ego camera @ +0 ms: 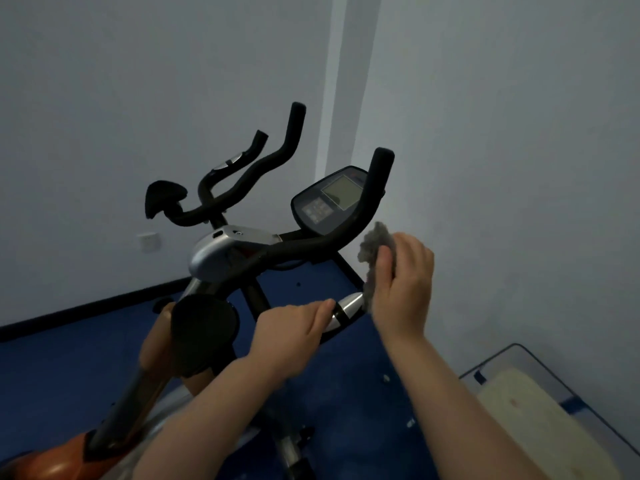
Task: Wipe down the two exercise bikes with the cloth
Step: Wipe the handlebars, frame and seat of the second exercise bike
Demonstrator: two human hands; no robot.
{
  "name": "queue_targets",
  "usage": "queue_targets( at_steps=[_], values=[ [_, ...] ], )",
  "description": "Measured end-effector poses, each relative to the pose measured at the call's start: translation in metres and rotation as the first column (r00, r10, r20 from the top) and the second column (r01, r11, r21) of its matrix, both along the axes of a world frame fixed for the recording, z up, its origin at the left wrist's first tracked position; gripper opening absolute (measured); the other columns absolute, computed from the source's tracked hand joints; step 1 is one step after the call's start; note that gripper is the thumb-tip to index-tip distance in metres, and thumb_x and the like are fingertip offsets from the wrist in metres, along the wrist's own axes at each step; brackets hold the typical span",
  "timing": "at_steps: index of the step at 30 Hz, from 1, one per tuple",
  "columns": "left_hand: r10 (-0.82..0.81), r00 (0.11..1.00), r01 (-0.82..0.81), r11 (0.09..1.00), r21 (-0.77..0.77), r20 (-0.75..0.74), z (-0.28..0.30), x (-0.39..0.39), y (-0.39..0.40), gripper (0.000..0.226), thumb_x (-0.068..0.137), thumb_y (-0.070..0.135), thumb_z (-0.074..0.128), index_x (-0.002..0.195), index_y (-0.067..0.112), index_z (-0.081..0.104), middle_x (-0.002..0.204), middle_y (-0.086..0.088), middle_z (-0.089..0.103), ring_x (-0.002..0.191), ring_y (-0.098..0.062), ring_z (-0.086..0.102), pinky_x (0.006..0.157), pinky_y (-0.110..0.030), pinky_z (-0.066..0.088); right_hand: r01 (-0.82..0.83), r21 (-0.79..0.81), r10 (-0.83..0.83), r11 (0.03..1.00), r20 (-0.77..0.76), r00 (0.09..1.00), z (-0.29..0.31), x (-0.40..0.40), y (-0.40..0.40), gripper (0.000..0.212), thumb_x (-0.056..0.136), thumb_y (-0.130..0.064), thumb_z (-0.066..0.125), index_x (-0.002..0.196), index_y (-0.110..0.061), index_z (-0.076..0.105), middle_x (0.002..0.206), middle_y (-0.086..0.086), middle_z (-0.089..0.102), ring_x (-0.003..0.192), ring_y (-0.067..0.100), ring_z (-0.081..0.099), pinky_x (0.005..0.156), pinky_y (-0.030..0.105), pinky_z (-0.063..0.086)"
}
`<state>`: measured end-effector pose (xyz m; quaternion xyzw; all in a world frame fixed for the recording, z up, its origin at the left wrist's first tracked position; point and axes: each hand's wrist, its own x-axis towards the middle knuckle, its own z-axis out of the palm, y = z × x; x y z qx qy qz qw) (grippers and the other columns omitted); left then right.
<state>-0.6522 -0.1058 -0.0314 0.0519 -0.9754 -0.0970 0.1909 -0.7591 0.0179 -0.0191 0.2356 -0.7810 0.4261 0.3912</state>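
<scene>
The fingers (398, 268) of the right hand (403, 289) are curled together around a grey cloth (375, 247), pinching it against the palm; the cloth bunches out above the hand and trails down its left side to touch the silver end (349, 304) of a handlebar grip. The left hand (287, 332) is closed around that same grip just left of the silver end, fingers wrapped over it and thumb lying along the top.

The grip belongs to the near exercise bike (225, 258). Its handlebar (311, 244) runs from near left to far right and then turns upward into a black upright end beside the console (330, 202). The console tilts back towards the viewer, with a pale screen above a small panel of buttons; any lettering on it is too blurred to read. A silver housing (214, 251) sits at the middle of the bar, and a black round pad (204, 327) lies near left of the left hand.

A second set of black handlebars (242, 178), of the far bike, rises behind, its ends pointing up and to the right towards the white wall (502, 133). The floor (69, 368) is blue. At the near right lies a pale cushion (540, 417) in a dark-edged frame.
</scene>
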Motion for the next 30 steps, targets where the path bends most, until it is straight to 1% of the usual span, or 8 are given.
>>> queue_targets(
  at_steps=[4,9,13,19,22,26,28,30],
  values=[
    [0.039,0.998,-0.041,0.998,-0.039,-0.044,-0.009,-0.004,0.001,0.029,0.086,0.021,0.063,0.059,0.022,0.052,0.036,0.005,0.040,0.027,-0.018,0.039,0.046,-0.020,-0.004,0.077,-0.331,-0.031,0.940,0.140,0.990,0.006,0.010,-0.021,0.038,0.102,-0.029,0.035,0.105,-0.005,0.064,0.104,-0.002,0.060,0.098,0.010,0.052,0.084,0.008,0.039],
    [0.010,1.000,-0.009,0.999,-0.047,0.020,-0.009,-0.005,0.003,0.031,0.048,0.014,0.094,0.058,0.015,0.064,0.031,0.003,0.038,0.020,-0.017,0.032,0.041,-0.013,0.008,0.231,-0.541,0.109,0.808,0.523,0.845,0.034,-0.003,-0.016,0.040,0.103,-0.034,0.041,0.078,-0.017,0.068,0.074,-0.006,0.066,0.073,0.010,0.062,0.067,0.026,0.050],
    [-0.021,0.999,0.023,0.998,-0.062,0.028,-0.013,-0.005,0.000,0.033,0.044,0.014,0.095,0.063,0.012,0.068,0.031,0.002,0.037,0.020,-0.017,0.031,0.046,-0.013,0.000,0.275,-0.692,0.143,0.667,0.481,0.865,0.023,0.015,-0.029,0.036,0.104,-0.036,0.038,0.098,-0.018,0.068,0.093,-0.005,0.069,0.089,0.007,0.065,0.079,0.025,0.050],
    [-0.033,0.984,0.068,0.978,-0.197,0.174,-0.016,-0.002,-0.006,0.043,0.055,0.019,0.090,0.095,0.013,0.074,0.047,0.002,0.052,0.030,-0.016,0.044,0.042,-0.020,-0.002,0.320,-0.747,0.142,0.583,0.482,0.865,0.012,0.014,-0.034,0.035,0.104,-0.038,0.033,0.100,-0.023,0.064,0.099,-0.002,0.069,0.097,0.013,0.065,0.090,0.031,0.050],
    [-0.139,0.979,0.159,0.979,-0.127,0.152,-0.009,-0.004,-0.010,0.044,0.100,0.028,0.045,0.144,0.022,0.041,0.114,0.000,0.063,0.092,-0.021,0.064,0.060,-0.031,0.041,0.370,-0.824,0.347,0.429,0.528,0.775,0.025,0.002,-0.024,0.042,0.102,-0.041,0.038,0.085,-0.020,0.071,0.079,0.001,0.073,0.079,0.019,0.069,0.074,0.035,0.057],
    [-0.277,0.943,0.168,0.874,0.457,0.183,0.005,-0.010,-0.019,0.041,0.103,0.043,0.027,0.096,0.019,0.060,0.095,0.006,0.060,0.088,-0.015,0.056,0.080,-0.034,0.045,0.314,-0.784,0.213,0.536,0.485,0.848,0.004,0.027,-0.041,0.035,0.102,-0.046,0.032,0.100,-0.027,0.061,0.095,-0.003,0.069,0.088,0.000,0.066,0.081,0.021,0.053],
    [-0.276,0.954,0.197,0.873,0.447,0.120,0.003,-0.009,-0.020,0.035,0.102,0.043,0.029,0.097,0.027,0.059,0.094,0.011,0.057,0.087,-0.006,0.054,0.079,-0.029,0.043,0.280,-0.753,0.185,0.595,0.468,0.864,-0.004,0.034,-0.044,0.025,0.105,-0.036,0.030,0.106,-0.027,0.052,0.095,-0.011,0.061,0.079,-0.015,0.059,0.070,0.003,0.043],
    [-0.218,0.974,0.188,0.934,0.304,0.065,-0.006,-0.005,-0.018,0.039,0.102,0.046,0.024,0.098,0.027,0.058,0.088,0.010,0.059,0.081,-0.006,0.057,0.068,-0.026,0.040,0.272,-0.729,0.200,0.629,0.489,0.849,-0.001,0.027,-0.038,0.026,0.105,-0.037,0.029,0.109,-0.026,0.053,0.099,-0.007,0.062,0.084,-0.010,0.060,0.076,0.009,0.047]
  ],
)
